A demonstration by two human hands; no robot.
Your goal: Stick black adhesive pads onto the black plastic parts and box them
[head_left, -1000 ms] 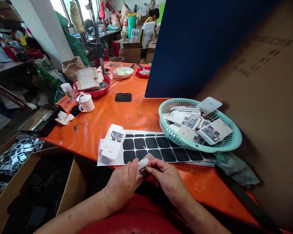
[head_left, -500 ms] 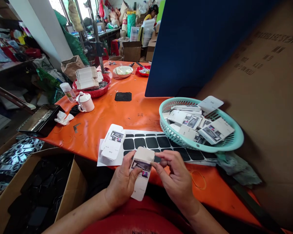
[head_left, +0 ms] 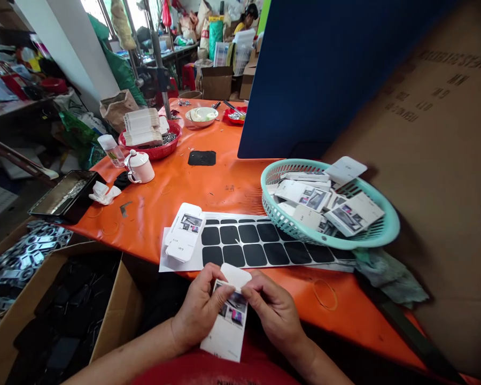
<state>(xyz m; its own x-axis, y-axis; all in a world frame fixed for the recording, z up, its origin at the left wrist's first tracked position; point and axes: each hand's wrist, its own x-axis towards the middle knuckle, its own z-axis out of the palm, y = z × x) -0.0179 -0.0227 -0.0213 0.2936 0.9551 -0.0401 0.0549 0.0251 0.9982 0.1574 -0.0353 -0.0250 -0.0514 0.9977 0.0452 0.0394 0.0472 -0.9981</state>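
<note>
A small white printed box (head_left: 223, 342) with pictures on its front is held low over my lap, tilted, its rounded top flap (head_left: 236, 275) pointing away from me. My left hand (head_left: 200, 310) grips its left side, thumb lying across the front near the top. At the upper right edge, my right hand (head_left: 273, 307) pinches the box just below the flap. Beyond the hands lies a sheet of black rounded-square stickers (head_left: 255, 255). A small stack of similar white printed cartons (head_left: 184, 235) rests on the sheet's left end.
A mint-green basket (head_left: 361, 245) of printed boxes stands at right on the orange table (head_left: 184, 184). A white lidded mug (head_left: 141, 168), red basket (head_left: 166, 151) and black tray (head_left: 80, 206) are at left. An open carton (head_left: 118, 299) of black pieces sits lower left. A person works far back.
Both hands have brought the box down and closer to my body. The flap end now shows between my fingers, and my right hand has closed in on the upper edge.
</note>
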